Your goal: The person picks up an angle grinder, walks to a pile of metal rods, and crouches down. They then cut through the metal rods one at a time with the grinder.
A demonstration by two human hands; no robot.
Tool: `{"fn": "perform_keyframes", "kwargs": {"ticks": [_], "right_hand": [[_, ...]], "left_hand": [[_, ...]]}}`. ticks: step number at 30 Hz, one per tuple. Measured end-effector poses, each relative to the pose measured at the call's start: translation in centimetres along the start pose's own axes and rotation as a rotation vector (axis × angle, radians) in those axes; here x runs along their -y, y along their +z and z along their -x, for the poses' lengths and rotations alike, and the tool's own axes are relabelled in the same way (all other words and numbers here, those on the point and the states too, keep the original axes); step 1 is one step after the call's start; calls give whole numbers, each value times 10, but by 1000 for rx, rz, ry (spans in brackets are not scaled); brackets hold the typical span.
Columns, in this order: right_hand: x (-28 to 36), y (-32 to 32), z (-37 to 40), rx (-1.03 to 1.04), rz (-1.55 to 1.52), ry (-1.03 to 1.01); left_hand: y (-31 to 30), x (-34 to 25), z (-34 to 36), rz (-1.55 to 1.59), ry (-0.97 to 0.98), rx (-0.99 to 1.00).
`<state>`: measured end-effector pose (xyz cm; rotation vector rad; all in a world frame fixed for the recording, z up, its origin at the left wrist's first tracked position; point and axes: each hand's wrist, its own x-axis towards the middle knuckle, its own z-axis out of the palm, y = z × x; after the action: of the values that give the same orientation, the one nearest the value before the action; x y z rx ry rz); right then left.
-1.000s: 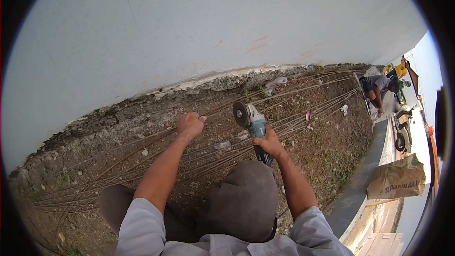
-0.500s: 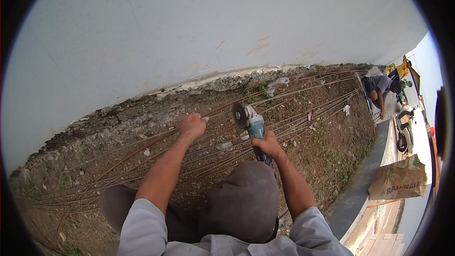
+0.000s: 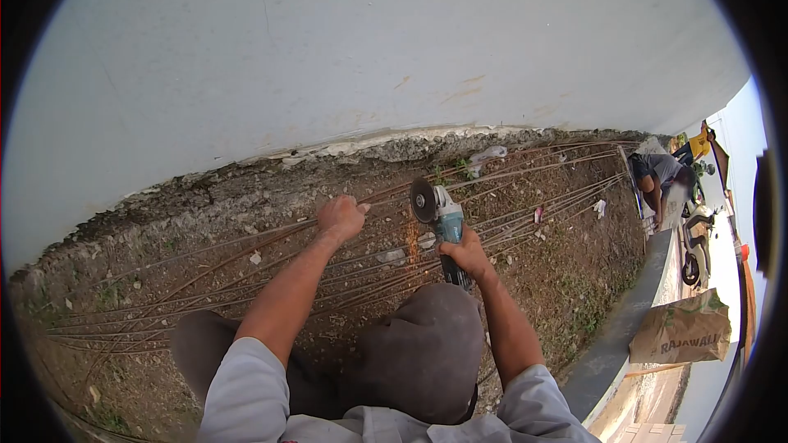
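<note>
In my right hand (image 3: 466, 253) is a teal and black angle grinder (image 3: 451, 228), gripped by its body with the head pointing away from me. Its dark cutting disc (image 3: 423, 200) is at the rods, and orange sparks (image 3: 413, 239) stream from it toward me. My left hand (image 3: 342, 218) is closed around a thin steel rod (image 3: 386, 196) to the left of the disc. Several more long, rusty rods (image 3: 509, 228) run side by side across the ground beneath both forearms.
A pale wall (image 3: 345, 49) rises beyond a rough, broken concrete edge. Stones and a white plastic scrap (image 3: 490, 153) lie on the soil. At the right are a crouching person (image 3: 661, 176), a concrete kerb (image 3: 620, 336), a brown paper sack (image 3: 681, 328) and a parked motorbike (image 3: 695, 250).
Sparks now fly from the disc where none showed before. Both hands and the grinder appear slightly lower and farther right, as the whole view has shifted a little.
</note>
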<state>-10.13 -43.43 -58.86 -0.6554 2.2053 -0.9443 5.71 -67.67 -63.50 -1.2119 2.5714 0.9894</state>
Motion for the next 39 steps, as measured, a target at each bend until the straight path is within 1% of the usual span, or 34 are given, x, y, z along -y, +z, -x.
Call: {"fn": "perform_keyframes", "kwargs": {"ticks": [3, 6, 8, 10, 12, 14, 18, 20, 23, 25, 27, 30, 33, 39], "right_hand": [[24, 0, 11, -12, -19, 19], [22, 1, 12, -22, -45, -12], [4, 0, 2, -9, -47, -32], [1, 0, 3, 5, -51, -49], [0, -1, 6, -33, 53, -34], [-19, -1, -3, -22, 65, -33], [-30, 1, -4, -28, 90, -6], [-49, 3, -11, -42, 110, -32], [-56, 6, -10, -73, 154, -57], [-49, 7, -7, -87, 182, -58], [-42, 7, -5, 12, -65, -51], [-40, 7, -8, 8, -90, -12], [-38, 8, -10, 11, -166, -41], [-23, 4, -5, 21, -130, -21]], "left_hand": [[-1, 0, 2, 18, 2, -4], [-3, -1, 3, 43, -3, -4], [-4, -2, 3, 54, -9, 5], [-2, -1, 3, 48, 7, -36], [-2, -1, 2, 50, -8, -25], [-2, -2, 2, 52, -23, -13], [-2, -1, 1, 44, -13, -17], [-2, -1, 0, 37, -4, -28], [-1, -1, -2, 22, 6, -38], [-3, -1, 0, 10, 18, -45], [-5, -2, 2, 27, 11, -29], [-5, -4, 5, 49, 1, 1], [-4, -3, 5, 56, 3, -4], [-8, -4, 6, 82, -8, 6]]}}
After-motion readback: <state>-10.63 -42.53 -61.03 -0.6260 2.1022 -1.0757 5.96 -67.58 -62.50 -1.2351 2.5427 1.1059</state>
